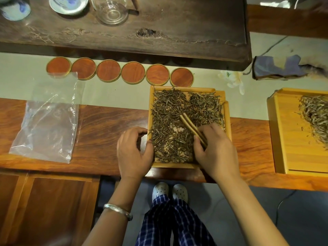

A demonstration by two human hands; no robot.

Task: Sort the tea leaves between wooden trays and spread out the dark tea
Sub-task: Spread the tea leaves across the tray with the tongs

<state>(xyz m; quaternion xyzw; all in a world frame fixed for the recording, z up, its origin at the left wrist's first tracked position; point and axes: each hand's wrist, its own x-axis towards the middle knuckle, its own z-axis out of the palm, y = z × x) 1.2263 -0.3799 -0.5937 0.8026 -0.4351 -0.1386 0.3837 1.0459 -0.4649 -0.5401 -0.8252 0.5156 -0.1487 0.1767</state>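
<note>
The dark tea (170, 121) is lying spread across the near wooden tray (228, 121) at the table edge. Wooden tongs (192, 128) are being gripped by the right hand (216, 150), tips pointing toward 11 o'clock over the leaves. The tray's 9 o'clock rim is being clasped by the left hand (133, 151). At 3 o'clock, paler tea (316, 114) is lying in a second tray (284, 139).
</note>
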